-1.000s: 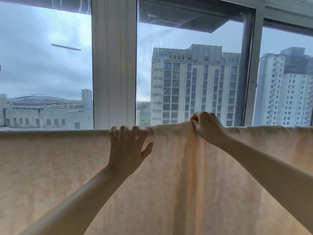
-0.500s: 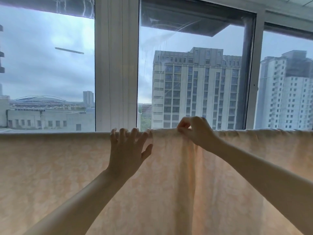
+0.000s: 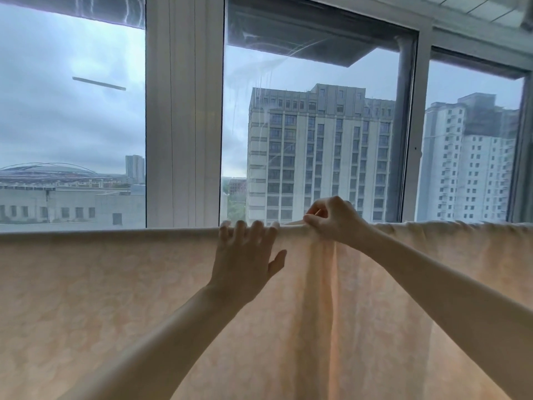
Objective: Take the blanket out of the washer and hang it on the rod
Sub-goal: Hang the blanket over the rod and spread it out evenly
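A pale peach blanket (image 3: 115, 298) hangs across the whole width of the view, draped over a rod that it hides completely. My left hand (image 3: 245, 261) lies flat against the blanket just below its top fold, fingers straight and fingertips on the fold. To its right my right hand (image 3: 334, 220) pinches the top edge of the blanket between thumb and curled fingers. A vertical pleat of gathered cloth runs down from that pinch. The washer is out of view.
Behind the blanket stands a large window with a white frame post (image 3: 184, 111) and a grey post (image 3: 406, 134). Tall buildings (image 3: 317, 154) and a cloudy sky show through the glass.
My right hand has slid left along the top fold, closer to my left hand, carrying the pleat with it. My left hand has stayed in place on the cloth.
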Demonstrator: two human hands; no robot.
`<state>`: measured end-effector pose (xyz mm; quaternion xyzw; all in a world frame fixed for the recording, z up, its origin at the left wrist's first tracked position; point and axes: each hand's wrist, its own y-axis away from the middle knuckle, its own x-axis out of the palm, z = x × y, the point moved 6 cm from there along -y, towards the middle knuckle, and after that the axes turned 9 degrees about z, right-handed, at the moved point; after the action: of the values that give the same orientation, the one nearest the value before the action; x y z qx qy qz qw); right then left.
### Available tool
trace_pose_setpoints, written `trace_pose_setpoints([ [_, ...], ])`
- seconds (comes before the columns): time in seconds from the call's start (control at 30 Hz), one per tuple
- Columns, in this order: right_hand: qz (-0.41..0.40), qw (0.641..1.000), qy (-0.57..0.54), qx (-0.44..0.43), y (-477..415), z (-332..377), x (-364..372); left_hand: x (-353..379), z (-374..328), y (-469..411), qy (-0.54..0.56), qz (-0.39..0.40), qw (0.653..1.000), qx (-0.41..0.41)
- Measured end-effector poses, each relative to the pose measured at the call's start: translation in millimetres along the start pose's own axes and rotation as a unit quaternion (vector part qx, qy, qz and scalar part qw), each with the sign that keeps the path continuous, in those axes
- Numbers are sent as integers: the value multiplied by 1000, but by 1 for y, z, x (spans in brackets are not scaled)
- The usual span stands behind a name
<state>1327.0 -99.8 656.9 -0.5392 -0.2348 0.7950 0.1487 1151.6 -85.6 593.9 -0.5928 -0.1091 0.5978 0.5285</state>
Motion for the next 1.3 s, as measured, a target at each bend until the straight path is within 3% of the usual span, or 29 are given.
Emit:
trace_pose_setpoints([
  [0.33,-8,999,-8,-44,29,-23,-16,15,-41,-23,32,-20,999,-13],
  [0.6,-46,992,-5,-114,35,-39,-24,11,-46,-23,77,-109,990,-54],
  [0.77,-55,987,1,-154,24,-42,-23,8,-46,-24,58,-80,991,-94],
  [0.97,-112,989,0,-95,24,-89,-73,0,-49,-24,33,-23,992,-124],
  [1.17,-74,996,47,-18,36,-155,-90,-3,-53,-27,23,20,993,-118],
  [1.3,-41,998,53,-2,40,-164,-89,-1,-58,-28,-4,41,994,-102],
])
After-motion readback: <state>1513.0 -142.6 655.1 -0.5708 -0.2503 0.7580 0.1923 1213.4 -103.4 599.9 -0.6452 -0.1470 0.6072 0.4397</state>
